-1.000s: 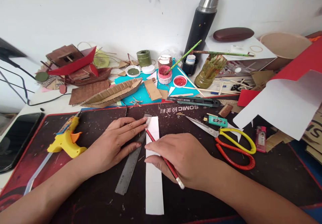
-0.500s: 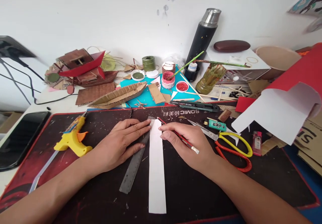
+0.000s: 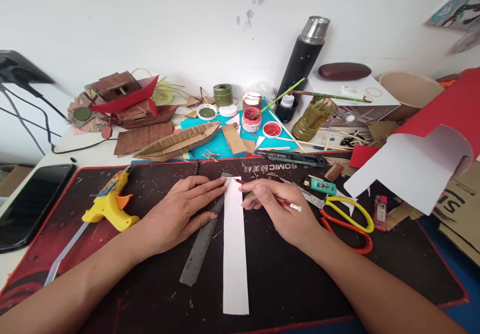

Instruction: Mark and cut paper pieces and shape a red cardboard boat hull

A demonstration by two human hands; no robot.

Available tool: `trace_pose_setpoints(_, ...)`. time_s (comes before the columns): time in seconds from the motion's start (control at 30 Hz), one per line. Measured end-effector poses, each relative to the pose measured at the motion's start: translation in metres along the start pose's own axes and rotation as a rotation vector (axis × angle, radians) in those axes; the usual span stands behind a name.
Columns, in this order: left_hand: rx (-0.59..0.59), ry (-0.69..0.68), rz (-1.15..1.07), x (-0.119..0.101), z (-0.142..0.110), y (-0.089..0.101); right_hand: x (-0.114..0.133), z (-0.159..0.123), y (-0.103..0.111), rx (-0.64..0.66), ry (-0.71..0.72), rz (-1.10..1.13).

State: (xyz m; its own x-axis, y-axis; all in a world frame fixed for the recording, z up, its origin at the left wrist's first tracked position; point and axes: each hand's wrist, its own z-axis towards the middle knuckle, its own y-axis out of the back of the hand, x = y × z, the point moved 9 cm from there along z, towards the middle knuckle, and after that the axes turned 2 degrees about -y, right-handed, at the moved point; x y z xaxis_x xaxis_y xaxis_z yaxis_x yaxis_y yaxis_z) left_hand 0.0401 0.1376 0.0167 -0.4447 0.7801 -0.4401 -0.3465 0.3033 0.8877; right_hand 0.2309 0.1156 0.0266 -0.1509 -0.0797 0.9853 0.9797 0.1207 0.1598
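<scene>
A long white paper strip lies lengthwise on the dark desk mat. Slanting along its left side is a metal ruler, whose far end overlaps the strip's top corner. My left hand rests flat over the ruler with its fingers stretched, the fingertips pressing at the paper's upper left edge. In my right hand a red and black pencil is pinched between thumb and fingers. Its tip points at the far end of the strip; whether it touches the paper I cannot tell.
Scissors and a lighter lie right of my right hand, a utility knife beyond. A yellow glue gun is left. Behind stand a cardboard boat hull, paint pots and a thermos. Rolled red-white paper occupies the right.
My right hand has shifted up and right along the strip, and the pencil tip has moved from the ruler's edge to the strip's far end. My left hand stays on the ruler. The view has tilted upward.
</scene>
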Motion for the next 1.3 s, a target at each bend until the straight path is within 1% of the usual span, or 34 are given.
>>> trace_pose_setpoints(0.1,0.006,0.001,0.004,0.000,-0.001,0.000,-0.001,0.000,0.000,0.002,-0.006,0.015)
trace_pose_setpoints(0.27,0.012,-0.006,0.011,0.000,-0.001,-0.001,-0.004,-0.001,-0.003,0.006,-0.027,-0.028)
trace_pose_setpoints(0.63,0.010,-0.014,0.033,0.000,-0.002,-0.003,-0.016,0.002,-0.005,-0.014,-0.088,0.015)
trace_pose_setpoints(1.3,0.004,-0.021,0.048,0.001,-0.003,-0.004,-0.018,0.002,-0.006,-0.009,-0.084,-0.011)
